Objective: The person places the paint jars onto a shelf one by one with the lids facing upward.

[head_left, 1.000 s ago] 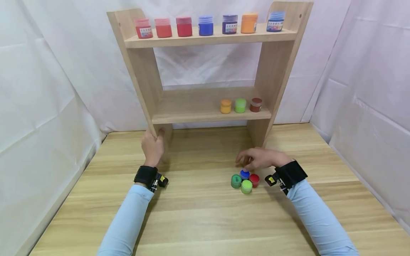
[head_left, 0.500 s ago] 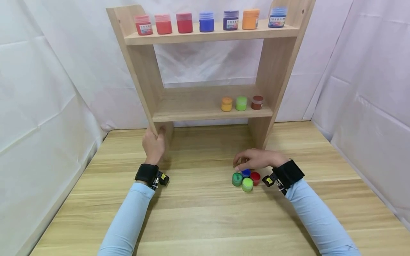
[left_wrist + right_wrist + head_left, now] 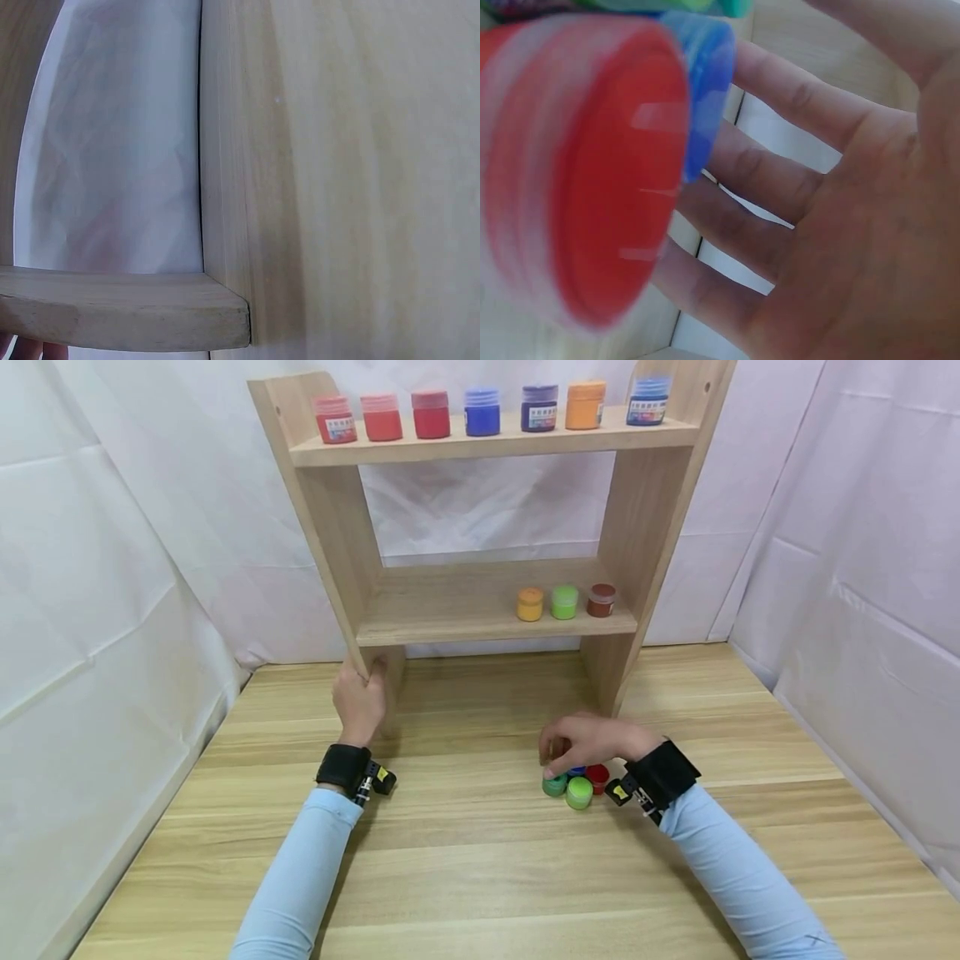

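Note:
My left hand (image 3: 360,700) grips the lower front edge of the left side panel of a wooden shelf unit (image 3: 495,627); fingertips show at the bottom left of the left wrist view. My right hand (image 3: 585,739) reaches over a cluster of small paint jars on the table, thumb tip right at the lid of the dark green jar (image 3: 555,787). Beside that are a blue jar (image 3: 709,97), partly hidden under the hand, a red jar (image 3: 597,778) and a light green jar (image 3: 579,793). In the right wrist view the fingers extend loosely behind the blue jar.
The top board carries a row of several jars, including a red jar (image 3: 431,415) and an orange jar (image 3: 585,406). A yellow-orange jar (image 3: 529,605), a light green jar and a brown jar (image 3: 601,601) stand right on the middle board. White cloth (image 3: 112,527) surrounds the wooden table (image 3: 465,860).
My right hand has shifted left and toward me, from above the blue jar to the dark green jar. My left hand keeps its grip on the shelf unit.

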Demonstrator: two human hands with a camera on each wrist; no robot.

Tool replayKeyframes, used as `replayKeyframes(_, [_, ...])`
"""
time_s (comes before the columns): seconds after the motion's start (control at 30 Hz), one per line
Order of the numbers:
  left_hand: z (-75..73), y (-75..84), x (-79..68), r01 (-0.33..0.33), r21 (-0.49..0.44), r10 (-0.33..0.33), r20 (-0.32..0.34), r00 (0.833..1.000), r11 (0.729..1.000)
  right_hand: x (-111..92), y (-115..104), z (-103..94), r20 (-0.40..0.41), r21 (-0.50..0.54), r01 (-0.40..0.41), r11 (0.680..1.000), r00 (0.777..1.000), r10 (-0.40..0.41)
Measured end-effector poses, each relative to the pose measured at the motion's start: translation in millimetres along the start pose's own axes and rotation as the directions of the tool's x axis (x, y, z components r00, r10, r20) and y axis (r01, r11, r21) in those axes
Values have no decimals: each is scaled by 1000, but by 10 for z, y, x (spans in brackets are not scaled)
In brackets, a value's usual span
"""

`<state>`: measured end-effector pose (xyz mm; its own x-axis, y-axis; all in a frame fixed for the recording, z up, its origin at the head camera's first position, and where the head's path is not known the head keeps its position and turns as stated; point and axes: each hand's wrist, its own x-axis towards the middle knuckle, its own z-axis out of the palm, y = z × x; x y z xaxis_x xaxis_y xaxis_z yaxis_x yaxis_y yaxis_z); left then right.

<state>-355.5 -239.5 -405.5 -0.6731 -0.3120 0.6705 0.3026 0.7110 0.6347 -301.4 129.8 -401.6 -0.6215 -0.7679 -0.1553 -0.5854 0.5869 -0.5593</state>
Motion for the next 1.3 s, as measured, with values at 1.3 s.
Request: replayKeyframes(1.3, [-1,35,-16,31,-4,-31,-1,1000,1000,51,-88,22,-41,-54,-5,999,999,3])
